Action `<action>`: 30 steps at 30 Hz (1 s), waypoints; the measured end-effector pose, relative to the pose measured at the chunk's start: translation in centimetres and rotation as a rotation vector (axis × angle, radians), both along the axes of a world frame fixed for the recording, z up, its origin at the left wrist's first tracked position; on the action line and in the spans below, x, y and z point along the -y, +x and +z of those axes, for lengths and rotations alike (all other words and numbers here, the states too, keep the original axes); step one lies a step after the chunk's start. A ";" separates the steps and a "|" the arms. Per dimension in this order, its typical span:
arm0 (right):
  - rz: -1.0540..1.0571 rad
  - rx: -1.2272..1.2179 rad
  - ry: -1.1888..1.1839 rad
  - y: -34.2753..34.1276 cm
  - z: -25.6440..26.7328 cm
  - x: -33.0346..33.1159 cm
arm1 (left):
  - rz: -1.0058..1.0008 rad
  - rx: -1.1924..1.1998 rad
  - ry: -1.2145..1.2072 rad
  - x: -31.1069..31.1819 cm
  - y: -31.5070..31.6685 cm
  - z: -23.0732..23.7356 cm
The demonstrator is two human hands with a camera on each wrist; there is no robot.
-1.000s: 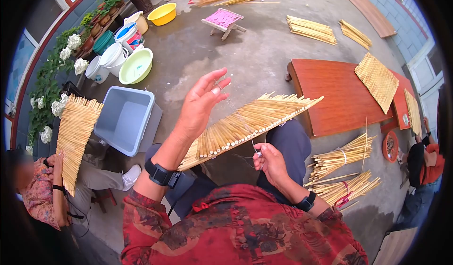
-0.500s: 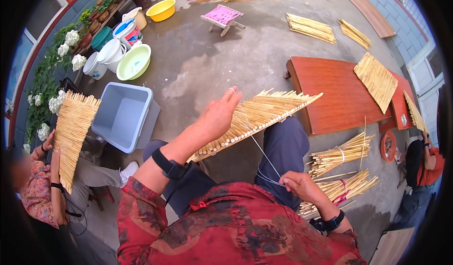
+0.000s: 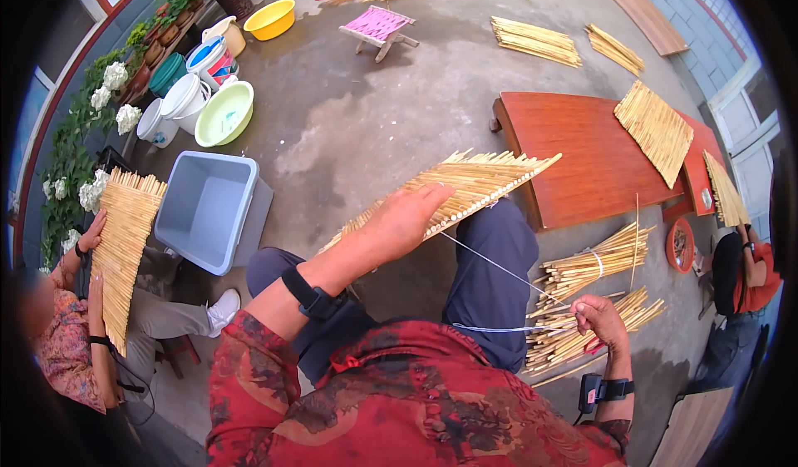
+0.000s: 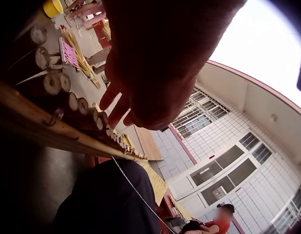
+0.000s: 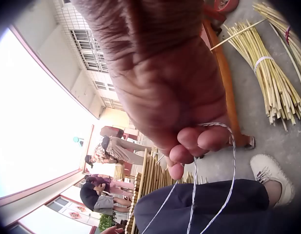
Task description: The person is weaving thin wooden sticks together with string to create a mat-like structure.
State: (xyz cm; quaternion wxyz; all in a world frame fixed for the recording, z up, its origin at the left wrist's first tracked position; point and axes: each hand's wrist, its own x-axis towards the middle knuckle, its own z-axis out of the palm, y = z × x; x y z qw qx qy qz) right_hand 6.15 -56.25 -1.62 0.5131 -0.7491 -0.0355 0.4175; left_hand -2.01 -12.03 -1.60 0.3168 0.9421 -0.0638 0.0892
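A slanted mat of pale stalks (image 3: pixel 490 176) lies across the person's knees, its row of cut ends facing the body. The left hand (image 3: pixel 405 217) rests on the mat with fingers extended; in the left wrist view those fingers (image 4: pixel 122 109) lie along the cut ends, above a wooden strip (image 4: pixel 53 122). Out to the right, the right hand (image 3: pixel 600 317) grips a thin white string (image 3: pixel 507 271) that runs taut from the mat's near edge. In the right wrist view the fingers are curled round the string (image 5: pixel 233 168), and several strands hang below them.
Stalk bundles (image 3: pixel 598 263) lie beside the right knee, near a low red-brown table (image 3: pixel 573 155) bearing another mat (image 3: pixel 657 134). At left stands a grey-blue tub (image 3: pixel 208 209), beside a seated person holding a mat (image 3: pixel 125 251). A pink-topped stool (image 3: pixel 378 24) stands ahead.
The right hand has moved out to the right and drawn the string long from the mat. The left hand has come down from its raised position onto the mat.
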 end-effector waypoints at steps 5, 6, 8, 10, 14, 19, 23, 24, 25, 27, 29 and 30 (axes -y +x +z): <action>-0.389 0.183 0.257 0.0 -0.2 0.5 | 0.060 -0.224 -0.164 0.4 -0.4 0.7; -0.418 0.175 0.411 0.3 -0.6 0.6 | 0.041 -0.212 -0.176 0.4 -0.8 0.6; -0.690 0.222 0.567 0.8 -1.0 0.0 | 0.026 -0.204 -0.188 0.6 -1.3 0.5; -0.989 0.215 0.869 1.5 -1.4 -0.3 | 0.065 -0.198 -0.195 1.1 -1.7 0.6; -0.912 0.012 1.170 1.5 -1.4 -1.8 | 0.044 -0.056 -0.039 1.2 -1.9 -0.2; -0.747 0.055 0.739 1.4 -0.5 -0.6 | 0.045 -0.027 -0.042 1.3 -2.0 -0.6; -0.888 0.010 0.538 1.5 -3.9 5.5 | 0.039 -0.076 -0.150 1.2 -2.1 -0.7; -1.012 0.026 0.493 1.9 -5.2 8.1 | 0.043 -0.068 -0.151 1.1 -2.2 -0.7; -1.135 0.043 0.446 2.0 -6.2 10.2 | 0.047 -0.060 -0.153 1.1 -2.2 -0.7; -1.188 0.056 0.381 1.4 -7.3 12.3 | 0.037 -0.076 -0.166 1.2 -1.9 -1.0; -1.241 0.068 0.319 1.9 -8.8 13.4 | 0.028 -0.092 -0.175 1.4 -1.9 -1.1; -1.241 0.094 0.300 2.2 -9.1 13.1 | 0.044 -0.068 -0.151 1.7 -1.9 -1.0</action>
